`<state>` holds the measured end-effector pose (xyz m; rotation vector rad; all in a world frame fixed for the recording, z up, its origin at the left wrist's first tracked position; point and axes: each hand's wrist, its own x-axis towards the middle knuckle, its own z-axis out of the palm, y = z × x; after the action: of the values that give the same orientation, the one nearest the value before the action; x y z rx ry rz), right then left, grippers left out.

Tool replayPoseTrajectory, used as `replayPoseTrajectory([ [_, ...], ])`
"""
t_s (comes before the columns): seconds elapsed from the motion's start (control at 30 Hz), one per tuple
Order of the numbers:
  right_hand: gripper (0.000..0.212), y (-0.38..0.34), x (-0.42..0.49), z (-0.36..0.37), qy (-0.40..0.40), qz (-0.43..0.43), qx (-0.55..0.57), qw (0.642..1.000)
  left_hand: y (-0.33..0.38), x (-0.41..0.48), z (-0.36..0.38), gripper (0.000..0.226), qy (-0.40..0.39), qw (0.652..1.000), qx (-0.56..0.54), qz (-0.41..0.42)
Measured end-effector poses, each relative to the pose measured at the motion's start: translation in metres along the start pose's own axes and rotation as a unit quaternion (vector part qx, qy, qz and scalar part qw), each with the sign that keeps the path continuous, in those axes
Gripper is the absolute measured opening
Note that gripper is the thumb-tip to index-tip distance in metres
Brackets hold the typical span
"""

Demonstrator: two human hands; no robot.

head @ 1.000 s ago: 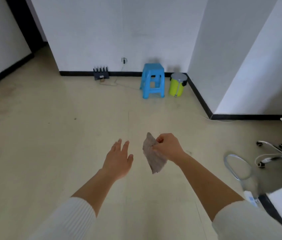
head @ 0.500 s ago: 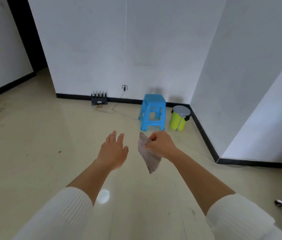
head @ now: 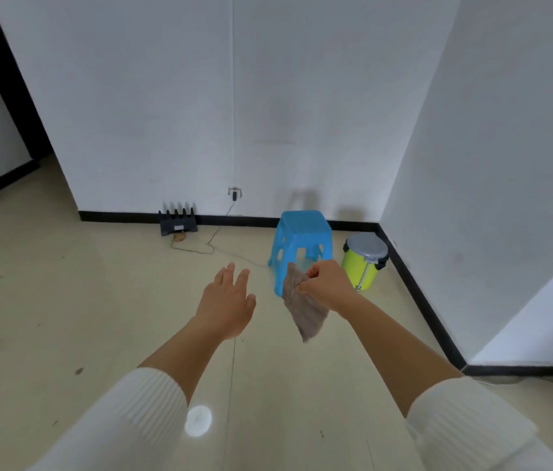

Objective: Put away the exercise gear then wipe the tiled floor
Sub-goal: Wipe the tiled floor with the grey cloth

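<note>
A grey-brown cloth [head: 304, 309] hangs from my right hand [head: 327, 283], which pinches its top corner in front of me, above the floor. My left hand [head: 227, 300] is stretched out palm down beside it, fingers apart, holding nothing. The beige tiled floor [head: 64, 317] spreads below both hands, with small dark specks at the left and a bright light reflection near my left sleeve. No exercise gear is in view.
A blue plastic stool [head: 300, 243] stands by the far wall, with a yellow-green lidded bin [head: 365, 260] to its right in the corner. A black router [head: 177, 222] and its cable [head: 207, 244] lie along the black baseboard. White walls close the right side.
The view has tilted upward: the chair base and hoop at the right have left the frame, and more wall shows. Both hands keep their pose, the cloth still in my right hand.
</note>
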<state>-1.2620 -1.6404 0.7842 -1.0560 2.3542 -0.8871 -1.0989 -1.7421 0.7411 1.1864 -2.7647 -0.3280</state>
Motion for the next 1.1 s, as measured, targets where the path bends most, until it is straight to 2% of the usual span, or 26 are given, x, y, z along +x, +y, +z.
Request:
replayPoseTrajectory([
  [0.3,0.025,0.014,0.207,-0.031,0.052,0.045,-0.003,0.998,-0.001,0.219,0.015,0.057,-0.031,0.999,-0.006,0.044],
  [0.5,0.015,0.046,0.354,-0.067,0.048,0.052,-0.016,0.997,0.031,0.374,0.044,0.058,-0.04,0.998,-0.014,0.047],
  [0.63,0.018,0.068,0.448,-0.088,0.028,0.068,0.0,0.997,0.061,0.472,0.06,0.057,-0.054,0.997,-0.026,0.04],
  [0.77,0.015,0.08,0.538,-0.105,0.017,0.081,-0.01,0.996,0.079,0.557,0.069,0.054,-0.032,0.998,-0.041,0.046],
  [0.93,0.011,0.094,0.643,-0.099,0.002,0.097,0.007,0.995,0.08,0.66,0.092,0.053,-0.02,0.998,-0.036,0.04],
  [1.1,0.011,0.121,0.754,-0.078,0.0,0.141,0.012,0.99,0.058,0.772,0.14,0.053,-0.065,0.997,-0.017,0.028],
])
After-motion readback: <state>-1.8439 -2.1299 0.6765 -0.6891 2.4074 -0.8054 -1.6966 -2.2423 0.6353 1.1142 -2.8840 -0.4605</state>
